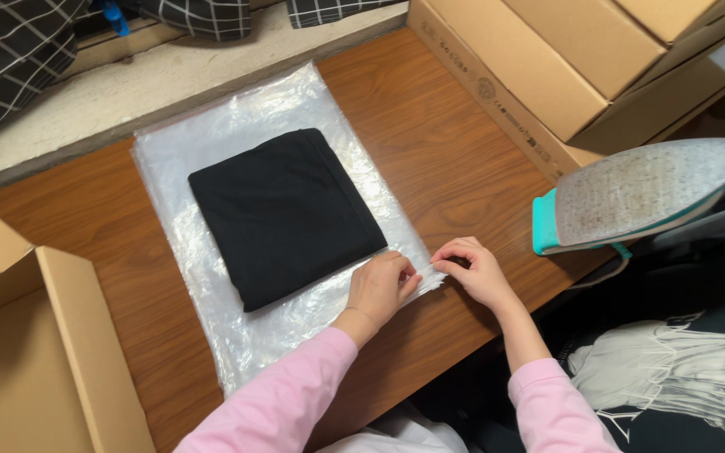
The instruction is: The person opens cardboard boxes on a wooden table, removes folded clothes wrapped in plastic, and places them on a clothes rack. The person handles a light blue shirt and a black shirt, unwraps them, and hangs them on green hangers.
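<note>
A folded black garment lies on top of a stack of clear plastic bags on a brown wooden table. My left hand and my right hand both pinch the near right corner of the plastic, just beside the garment's near corner. Between the two hands the plastic edge is bunched and slightly lifted. Both arms wear pink sleeves.
An open cardboard box stands at the left. More cardboard boxes are stacked at the far right. A clothes iron with a teal edge rests upright at the right table edge. Checked fabric hangs at the back.
</note>
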